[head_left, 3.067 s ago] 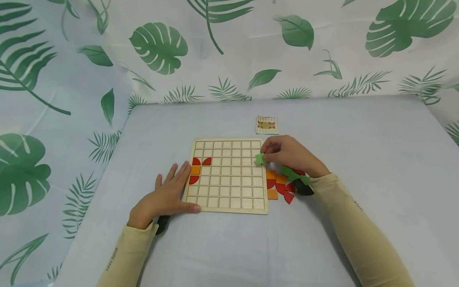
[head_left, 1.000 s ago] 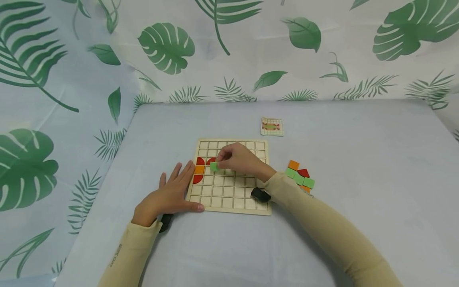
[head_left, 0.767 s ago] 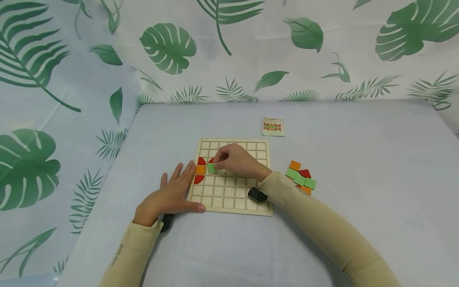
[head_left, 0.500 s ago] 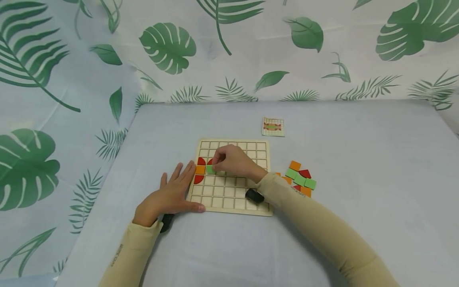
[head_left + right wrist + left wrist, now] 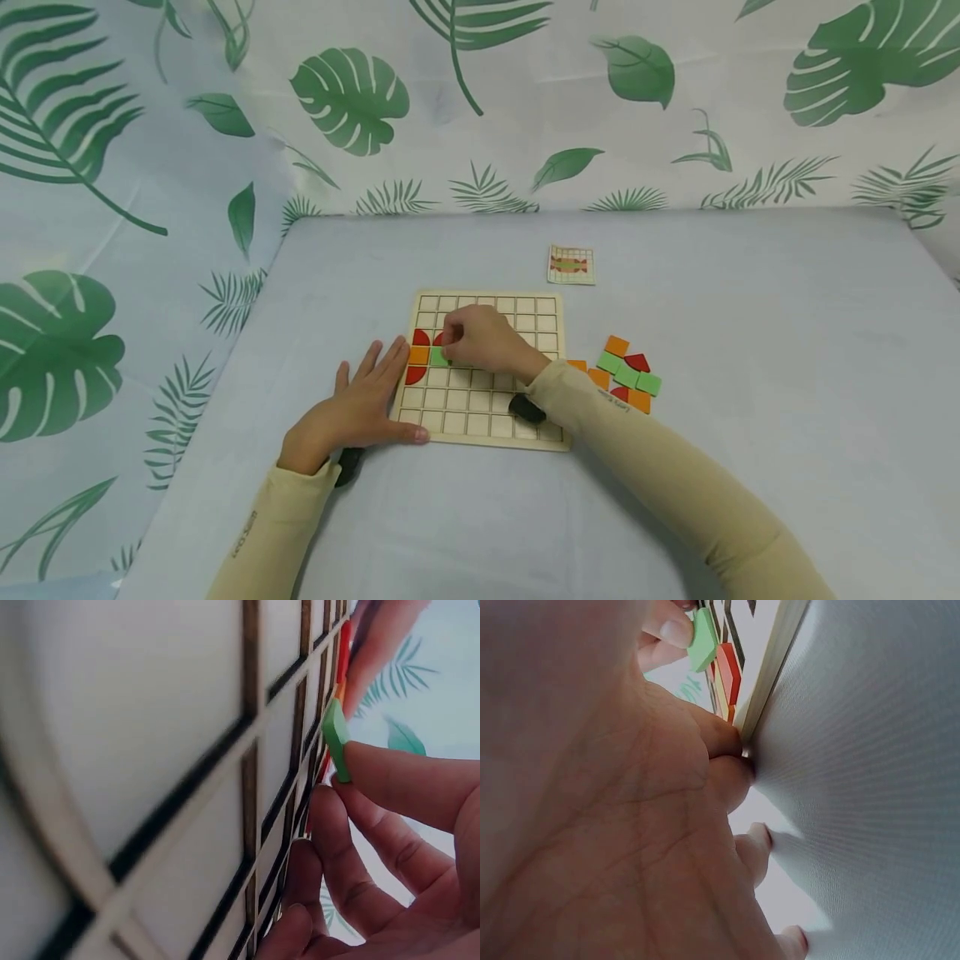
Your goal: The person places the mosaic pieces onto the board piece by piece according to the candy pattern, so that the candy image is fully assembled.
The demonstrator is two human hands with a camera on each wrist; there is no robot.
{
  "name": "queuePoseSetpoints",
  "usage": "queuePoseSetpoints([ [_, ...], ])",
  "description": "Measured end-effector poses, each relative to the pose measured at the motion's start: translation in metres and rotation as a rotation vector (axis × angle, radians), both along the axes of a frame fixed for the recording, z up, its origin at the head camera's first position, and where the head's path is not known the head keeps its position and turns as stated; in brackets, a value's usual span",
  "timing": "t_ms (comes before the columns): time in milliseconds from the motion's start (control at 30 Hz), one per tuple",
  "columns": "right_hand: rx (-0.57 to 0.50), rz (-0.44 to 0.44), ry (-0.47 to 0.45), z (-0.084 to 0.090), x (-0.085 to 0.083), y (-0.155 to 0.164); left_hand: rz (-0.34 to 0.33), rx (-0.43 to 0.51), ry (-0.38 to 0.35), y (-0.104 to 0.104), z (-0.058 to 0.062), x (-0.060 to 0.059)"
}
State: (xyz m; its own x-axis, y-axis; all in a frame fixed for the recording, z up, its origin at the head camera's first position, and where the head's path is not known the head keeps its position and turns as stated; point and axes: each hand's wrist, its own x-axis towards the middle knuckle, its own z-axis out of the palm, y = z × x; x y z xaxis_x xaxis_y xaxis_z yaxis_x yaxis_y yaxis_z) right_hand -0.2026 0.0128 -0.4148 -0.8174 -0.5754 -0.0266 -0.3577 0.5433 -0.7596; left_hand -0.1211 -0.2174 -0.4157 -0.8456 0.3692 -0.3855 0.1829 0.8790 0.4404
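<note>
A light wooden grid board (image 5: 480,421) lies on the table. My left hand (image 5: 352,412) rests at its left edge with fingers spread, the thumb on the near corner. Over the board, my right hand (image 5: 487,337) pinches a green square tile (image 5: 438,356) between thumb and fingers. In the right wrist view the green tile (image 5: 337,739) stands tilted against the grid. Beside it in the left column sit an orange square tile (image 5: 419,355) and two red rounded tiles, one above (image 5: 421,337) and one below (image 5: 416,375). Another red tile (image 5: 438,338) is partly hidden by my right fingers.
Right of the board lies a loose pile of tiles, with green squares (image 5: 627,377), orange squares (image 5: 617,346) and red pieces (image 5: 637,362). My right sleeve covers part of it. Behind the board is a small pattern card (image 5: 571,265). A leaf-print cloth (image 5: 480,133) hangs at the back.
My right hand has carried the green tile from the board's right edge leftward, then down into the spot beside the orange tile. My left hand keeps its place on the board's edge.
</note>
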Motion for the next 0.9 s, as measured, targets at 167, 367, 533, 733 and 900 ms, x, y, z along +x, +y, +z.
queuePoseSetpoints([
  [167,0.044,0.015,0.042,-0.001,-0.002,-0.004,-0.001,0.004,-0.001,0.000,-0.001,0.000],
  [367,0.083,0.009,0.072,0.001,-0.001,-0.007,-0.004,0.002,-0.003,-0.001,-0.001,0.000],
  [533,0.122,0.008,0.123,0.004,0.001,-0.009,-0.006,0.003,-0.003,-0.001,-0.001,0.000],
  [733,0.108,0.011,0.105,0.003,0.002,-0.005,0.004,0.010,-0.012,0.001,-0.001,0.000],
  [900,0.033,0.052,0.067,0.003,0.003,0.004,-0.002,0.011,-0.005,0.000,-0.001,0.000],
])
